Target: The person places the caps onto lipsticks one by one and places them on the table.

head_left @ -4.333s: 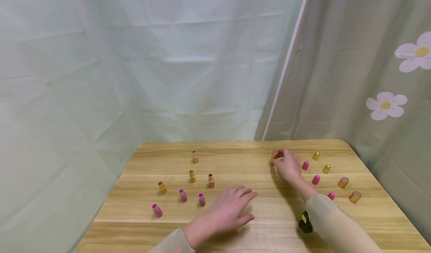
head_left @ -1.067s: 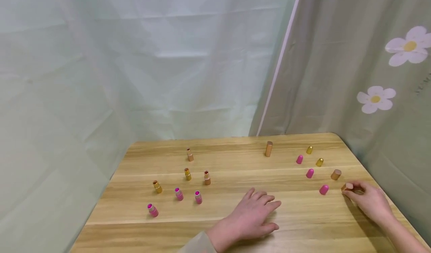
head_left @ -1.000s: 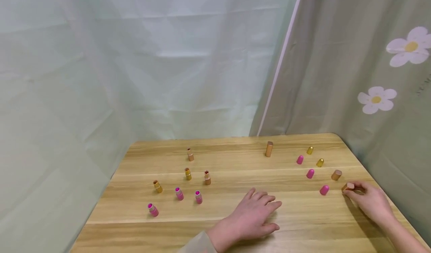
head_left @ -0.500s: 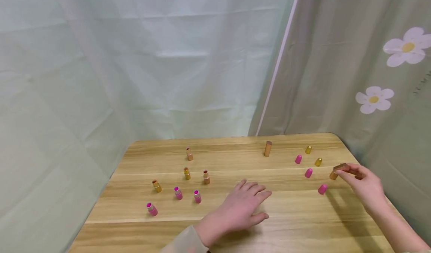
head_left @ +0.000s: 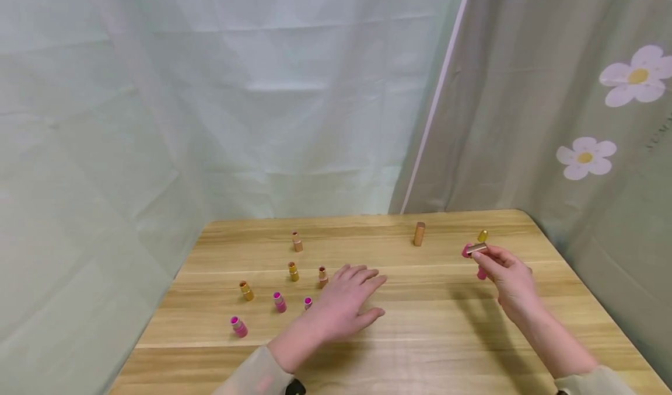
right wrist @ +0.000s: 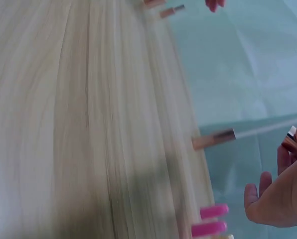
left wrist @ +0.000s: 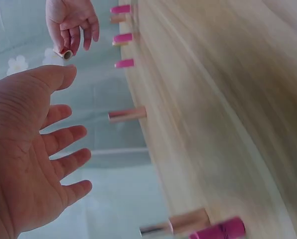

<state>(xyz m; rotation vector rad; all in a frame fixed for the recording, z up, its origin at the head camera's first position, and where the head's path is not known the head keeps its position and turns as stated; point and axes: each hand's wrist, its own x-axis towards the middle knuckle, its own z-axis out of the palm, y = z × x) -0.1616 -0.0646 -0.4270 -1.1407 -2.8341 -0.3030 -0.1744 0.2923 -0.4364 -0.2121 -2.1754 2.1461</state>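
Note:
My right hand [head_left: 514,284] pinches a rose-gold lipstick cap [head_left: 476,248] between thumb and fingers, tilted and raised above the right side of the table. Its hollow end shows in the left wrist view, where the cap [left wrist: 65,54] faces the left palm. Fingers spread and holding nothing, my left hand [head_left: 341,301] hovers beside the uncapped lipsticks, partly covering a pink lipstick [head_left: 308,303] and a rose-gold lipstick [head_left: 322,276]. Behind, between the hands, stands a tall closed rose-gold lipstick [head_left: 419,234].
Several uncapped lipsticks stand at left, among them a gold lipstick [head_left: 246,290], another pink lipstick [head_left: 238,327] and a rose-gold one [head_left: 297,241] at the back. At right are a gold cap [head_left: 483,236] and pink caps [head_left: 481,273], partly hidden by my right hand. Curtains [head_left: 315,121] hang behind the wooden table [head_left: 420,348].
My right hand has picked up the rose-gold cap from the right edge and carried it left and up. My left hand has shifted left toward the uncapped lipsticks, its fingers still spread.

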